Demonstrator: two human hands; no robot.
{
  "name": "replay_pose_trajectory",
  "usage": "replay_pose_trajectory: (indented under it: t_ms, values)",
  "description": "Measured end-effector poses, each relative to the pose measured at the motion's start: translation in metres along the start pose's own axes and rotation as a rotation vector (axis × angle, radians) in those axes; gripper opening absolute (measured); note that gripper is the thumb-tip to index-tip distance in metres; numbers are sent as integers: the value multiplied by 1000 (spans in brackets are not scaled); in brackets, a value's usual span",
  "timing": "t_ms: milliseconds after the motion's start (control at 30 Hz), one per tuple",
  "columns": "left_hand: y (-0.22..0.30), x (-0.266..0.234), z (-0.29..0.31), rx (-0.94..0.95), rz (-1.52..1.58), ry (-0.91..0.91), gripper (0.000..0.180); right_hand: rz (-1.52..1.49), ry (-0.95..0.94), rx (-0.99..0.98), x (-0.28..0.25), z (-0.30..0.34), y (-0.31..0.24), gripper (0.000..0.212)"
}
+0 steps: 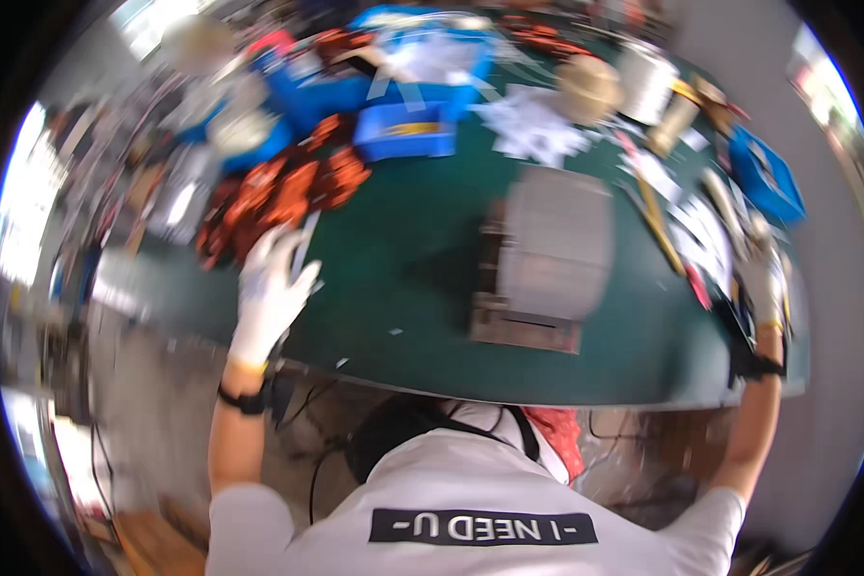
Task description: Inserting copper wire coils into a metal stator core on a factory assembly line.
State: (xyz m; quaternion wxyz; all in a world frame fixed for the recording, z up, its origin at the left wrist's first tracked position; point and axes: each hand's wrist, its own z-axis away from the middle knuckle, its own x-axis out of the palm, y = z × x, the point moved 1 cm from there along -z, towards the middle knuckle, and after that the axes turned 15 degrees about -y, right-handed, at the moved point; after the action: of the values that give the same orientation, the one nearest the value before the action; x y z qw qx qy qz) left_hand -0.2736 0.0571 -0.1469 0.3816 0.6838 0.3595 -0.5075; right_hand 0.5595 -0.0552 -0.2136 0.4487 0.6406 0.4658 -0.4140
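Observation:
My left hand [267, 298], in a white glove, is at the left of the green table with its fingers apart. Just beyond its fingertips lie glossy orange-and-black bundles [288, 187]. A narrow pale strip [306, 242] shows beside the fingers; I see no grip on it. My right hand [762, 278], also gloved, reaches over the table's right edge among tools and strips. Motion blurs its fingers, so what they hold, if anything, is unclear. Close to it are a long pale object [723, 200] and a dark, flat object [736, 324]. Between my hands stands a grey, box-like block [559, 245] on a brownish base [523, 332].
A blue bin [405, 144] stands at the back, and another blue tray [766, 175] at the far right. White paper pieces [533, 125], a white spool [646, 84] and a tan roll [588, 89] lie behind the block. A yellow-and-red tool [664, 230] rests to its right.

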Motion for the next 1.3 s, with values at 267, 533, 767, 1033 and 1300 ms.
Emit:
replay_pose_trajectory:
  t_ms: [267,533,767,1033,1300]
  values:
    - [-74,-10,21,-274,-122,-59,81,-251,-139,-261,-57,-55,-200,43]
    - [-103,6,-24,-167,-153,-188,90,-303,-293,-246,-79,-25,-252,49]
    - [-66,13,-129,-6,-420,-572,113,-286,-316,-292,-98,3,-312,52]
    - [-68,28,-129,118,-558,-651,34,-381,-273,-127,-87,76,-322,48]
    - [-90,5,-147,-109,365,-317,25,-426,-134,-24,-78,83,-329,39]
